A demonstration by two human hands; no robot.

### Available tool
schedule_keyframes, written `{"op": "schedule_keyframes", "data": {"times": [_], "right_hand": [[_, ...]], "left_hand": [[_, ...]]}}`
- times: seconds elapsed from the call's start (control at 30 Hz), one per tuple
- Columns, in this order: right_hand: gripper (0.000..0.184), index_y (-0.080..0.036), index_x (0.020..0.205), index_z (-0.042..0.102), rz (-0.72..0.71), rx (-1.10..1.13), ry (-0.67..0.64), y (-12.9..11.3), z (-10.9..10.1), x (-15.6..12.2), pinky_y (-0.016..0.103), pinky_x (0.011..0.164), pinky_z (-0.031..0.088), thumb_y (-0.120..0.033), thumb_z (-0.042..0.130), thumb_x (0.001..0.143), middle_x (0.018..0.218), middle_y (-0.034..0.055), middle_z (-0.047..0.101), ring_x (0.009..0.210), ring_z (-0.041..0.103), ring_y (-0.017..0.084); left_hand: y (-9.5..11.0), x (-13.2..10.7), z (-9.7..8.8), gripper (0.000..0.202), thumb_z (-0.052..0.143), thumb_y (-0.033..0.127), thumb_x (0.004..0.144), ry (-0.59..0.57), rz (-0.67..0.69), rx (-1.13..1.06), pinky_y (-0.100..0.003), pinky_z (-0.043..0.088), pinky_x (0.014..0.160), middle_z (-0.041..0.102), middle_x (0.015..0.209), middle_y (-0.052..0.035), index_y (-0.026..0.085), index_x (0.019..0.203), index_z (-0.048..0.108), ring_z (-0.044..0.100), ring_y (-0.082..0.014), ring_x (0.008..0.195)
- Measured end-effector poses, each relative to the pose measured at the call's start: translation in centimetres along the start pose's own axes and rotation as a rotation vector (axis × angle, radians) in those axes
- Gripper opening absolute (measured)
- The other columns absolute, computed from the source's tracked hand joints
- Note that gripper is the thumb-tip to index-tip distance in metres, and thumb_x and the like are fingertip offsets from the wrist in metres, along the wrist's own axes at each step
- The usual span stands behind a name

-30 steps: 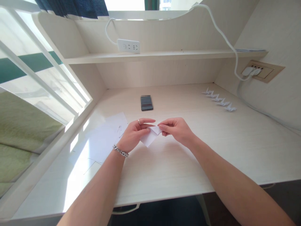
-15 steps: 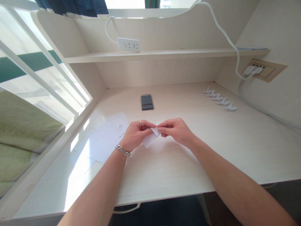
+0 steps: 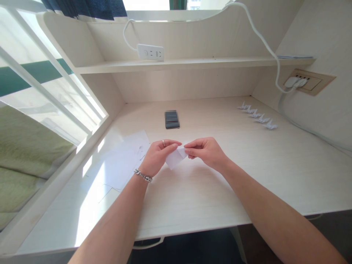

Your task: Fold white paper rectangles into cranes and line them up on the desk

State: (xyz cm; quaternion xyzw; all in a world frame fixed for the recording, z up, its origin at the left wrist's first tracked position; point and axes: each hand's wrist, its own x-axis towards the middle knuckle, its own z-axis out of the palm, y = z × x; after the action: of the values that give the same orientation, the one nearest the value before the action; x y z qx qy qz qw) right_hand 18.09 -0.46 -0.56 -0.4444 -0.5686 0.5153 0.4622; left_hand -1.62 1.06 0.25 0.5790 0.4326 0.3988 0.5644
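White folded paper (image 3: 173, 161) is held between left hand (image 3: 157, 156) and right hand (image 3: 206, 151), over the table (image 3: 198, 205). Both grips are closed, thumbs pinching its upper edge. Risk: uneven pull from either side could skew the fold or tear it.

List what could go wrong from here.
The right hand pinches the folded paper near one end, so a pull against the left hand might crease or tear it. Loose sheets lie close to the left hand, so a careless sweep could shift them.
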Motion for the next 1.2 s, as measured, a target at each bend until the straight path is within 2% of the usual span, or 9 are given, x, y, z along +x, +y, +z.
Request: {"op": "schedule_keyframes", "data": {"times": [0.13,0.4,0.63,0.8,0.97,1.2], "right_hand": [[0.025,-0.015,0.085,0.077,0.005,-0.026,-0.013,-0.05,-0.01,-0.04,0.031,0.064,0.053,-0.034,0.079,0.068,0.067,0.0051,0.070,0.061,0.063,0.015],[0.028,-0.015,0.082,0.075,0.080,-0.044,-0.054,-0.26,0.22,-0.19,0.030,0.061,0.053,-0.038,0.078,0.068,0.066,0.0049,0.069,0.060,0.063,0.014],[0.028,-0.014,0.082,0.075,0.065,-0.026,-0.009,-0.45,0.26,-0.23,0.029,0.059,0.052,-0.037,0.079,0.066,0.063,0.0042,0.067,0.058,0.062,0.014],[0.030,-0.014,0.081,0.075,0.068,-0.025,0.003,-0.38,0.21,-0.22,0.030,0.059,0.052,-0.039,0.080,0.065,0.062,0.0045,0.067,0.058,0.061,0.014],[0.029,-0.014,0.081,0.075,0.074,-0.012,0.015,-0.36,0.34,-0.14,0.029,0.059,0.052,-0.037,0.080,0.065,0.060,0.0040,0.066,0.057,0.061,0.014],[0.030,-0.013,0.080,0.075,0.060,-0.033,0.010,-0.49,0.46,-0.25,0.030,0.060,0.052,-0.039,0.079,0.065,0.060,0.0041,0.066,0.057,0.061,0.014]], "left_hand": [[-0.09,-0.08,0.07,0.028,0.073,0.038,0.073,-0.006,0.016,0.126,-0.026,0.047,0.057,0.073,0.083,-0.0080,0.015,0.090,0.074,0.064,-0.0177,0.071],[-0.46,0.02,-0.18,0.026,0.070,0.038,0.075,-0.033,0.044,0.229,-0.027,0.047,0.056,0.073,0.080,-0.0072,0.017,0.091,0.074,0.065,-0.0182,0.067],[0.17,-0.19,-0.44,0.029,0.070,0.030,0.073,-0.064,0.040,0.116,-0.028,0.048,0.064,0.073,0.087,-0.0077,0.016,0.099,0.073,0.065,-0.0185,0.075],[-0.06,-0.09,-0.40,0.025,0.064,0.034,0.079,-0.014,0.054,0.217,-0.027,0.046,0.062,0.073,0.090,-0.0068,0.019,0.096,0.073,0.063,-0.0175,0.074],[-0.10,-0.02,-0.30,0.025,0.061,0.033,0.081,-0.014,0.048,0.119,-0.026,0.045,0.060,0.071,0.090,-0.0065,0.019,0.097,0.073,0.061,-0.0150,0.071],[-0.30,0.03,0.22,0.032,0.068,0.042,0.077,0.005,0.079,0.188,-0.025,0.046,0.056,0.072,0.088,-0.0095,0.015,0.094,0.072,0.064,-0.0178,0.072]]}}
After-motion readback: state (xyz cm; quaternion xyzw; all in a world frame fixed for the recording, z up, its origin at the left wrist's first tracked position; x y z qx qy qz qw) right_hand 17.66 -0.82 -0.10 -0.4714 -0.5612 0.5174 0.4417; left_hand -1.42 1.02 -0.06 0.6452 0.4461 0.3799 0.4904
